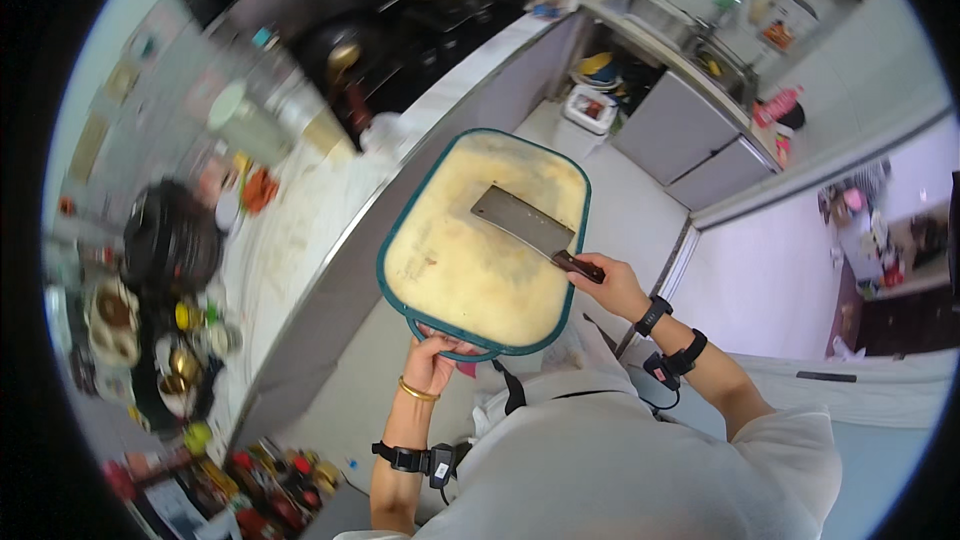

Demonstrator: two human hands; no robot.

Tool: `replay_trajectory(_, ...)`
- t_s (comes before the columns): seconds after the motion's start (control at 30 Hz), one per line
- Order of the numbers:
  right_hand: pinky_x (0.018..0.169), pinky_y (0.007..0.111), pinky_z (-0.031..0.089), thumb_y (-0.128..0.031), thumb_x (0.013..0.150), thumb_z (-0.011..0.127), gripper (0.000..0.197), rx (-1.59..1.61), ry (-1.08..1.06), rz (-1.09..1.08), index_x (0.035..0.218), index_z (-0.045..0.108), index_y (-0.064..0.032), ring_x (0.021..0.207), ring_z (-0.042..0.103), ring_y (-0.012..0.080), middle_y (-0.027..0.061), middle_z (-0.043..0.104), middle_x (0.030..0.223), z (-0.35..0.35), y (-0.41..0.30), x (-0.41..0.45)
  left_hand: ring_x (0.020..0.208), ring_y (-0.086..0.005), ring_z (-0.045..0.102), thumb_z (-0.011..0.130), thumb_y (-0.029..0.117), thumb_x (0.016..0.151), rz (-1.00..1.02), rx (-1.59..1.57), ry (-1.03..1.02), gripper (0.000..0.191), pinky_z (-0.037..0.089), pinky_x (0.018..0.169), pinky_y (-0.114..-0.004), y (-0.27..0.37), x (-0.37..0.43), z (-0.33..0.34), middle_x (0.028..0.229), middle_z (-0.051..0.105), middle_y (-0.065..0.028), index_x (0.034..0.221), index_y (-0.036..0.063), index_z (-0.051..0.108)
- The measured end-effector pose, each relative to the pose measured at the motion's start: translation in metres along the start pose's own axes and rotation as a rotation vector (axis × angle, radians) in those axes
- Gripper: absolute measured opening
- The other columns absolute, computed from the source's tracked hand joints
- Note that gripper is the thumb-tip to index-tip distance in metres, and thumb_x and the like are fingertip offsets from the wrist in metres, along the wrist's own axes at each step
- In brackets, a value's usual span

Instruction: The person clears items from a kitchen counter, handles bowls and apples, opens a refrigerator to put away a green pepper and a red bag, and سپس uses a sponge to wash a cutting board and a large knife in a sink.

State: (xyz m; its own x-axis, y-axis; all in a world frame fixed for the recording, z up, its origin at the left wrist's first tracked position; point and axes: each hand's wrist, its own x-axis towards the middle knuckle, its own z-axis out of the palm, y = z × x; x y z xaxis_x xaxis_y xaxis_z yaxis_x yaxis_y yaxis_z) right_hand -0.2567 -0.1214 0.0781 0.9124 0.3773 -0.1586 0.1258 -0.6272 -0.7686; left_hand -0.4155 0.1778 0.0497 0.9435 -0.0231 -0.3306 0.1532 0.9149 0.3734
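Observation:
My left hand [431, 367] grips the looped handle at the near end of a cutting board [450, 270]. The board is cream with a dark green rim and grey stains, and is held up in front of my body, above the floor. A cleaver [521, 221] with a broad steel blade lies over the board's face, its blade pointing to the upper left. Around its dark wooden handle my right hand [611, 289] is closed, at the board's right edge. Small bits cling to the blade and the board.
A white countertop [300, 217] runs along the left, with a black pot [172, 236] and jars. Beyond it sits a gas stove [427, 37] with a wok [345, 49]. A sink [716, 64] is at the upper right, a white bin [589, 109] below. Bottles [277, 487] crowd the lower left.

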Motion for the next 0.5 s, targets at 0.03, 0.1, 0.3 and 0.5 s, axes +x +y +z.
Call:
replay_trajectory(0.03,0.067,0.029,0.052,-0.032,0.084,0.07,0.039,0.021,0.039,0.009,0.111,0.063,-0.0047,0.073,0.067,0.0196,0.0121,0.068,0.084,-0.021,0.007,0.002,0.093,-0.0251,0.062,0.047,-0.013,0.072,-0.04,0.015,-0.016,0.045,0.054,0.086,-0.046,-0.011,0.024,0.004,0.1,0.06,-0.0078,0.113,0.006,0.053)
replay_trajectory(0.1,0.067,0.029,0.052,-0.032,0.084,0.07,0.039,0.142,0.077,0.111,0.111,0.063,-0.0042,0.073,0.067,0.0192,0.0125,0.068,0.084,-0.067,0.022,0.007,0.094,-0.0257,0.062,0.047,-0.013,0.071,-0.095,0.064,-0.049,0.046,0.054,0.087,-0.047,-0.026,0.075,0.029,0.099,0.061,-0.0074,0.112,0.0069,0.054)
replay_trajectory(0.3,0.067,0.028,0.05,-0.025,0.085,0.07,0.038,0.158,0.3,0.149,0.111,0.062,0.0005,0.07,0.059,0.0136,0.0124,0.066,0.082,-0.205,0.124,0.048,0.096,-0.0275,0.062,0.049,-0.012,0.073,-0.253,0.208,0.085,0.047,0.054,0.088,-0.045,-0.091,0.213,0.2,0.101,0.061,-0.0091,0.114,0.0093,0.055)
replay_trajectory(0.5,0.058,0.024,0.044,-0.022,0.086,0.069,0.033,0.198,0.443,0.243,0.11,0.064,-0.0007,0.061,0.049,0.0104,0.008,0.061,0.072,-0.324,0.171,0.095,0.076,-0.0242,0.063,0.052,-0.01,0.074,-0.353,0.193,-0.06,0.025,0.054,0.08,-0.039,-0.145,0.356,0.27,0.087,0.064,-0.009,0.095,0.0027,0.061)
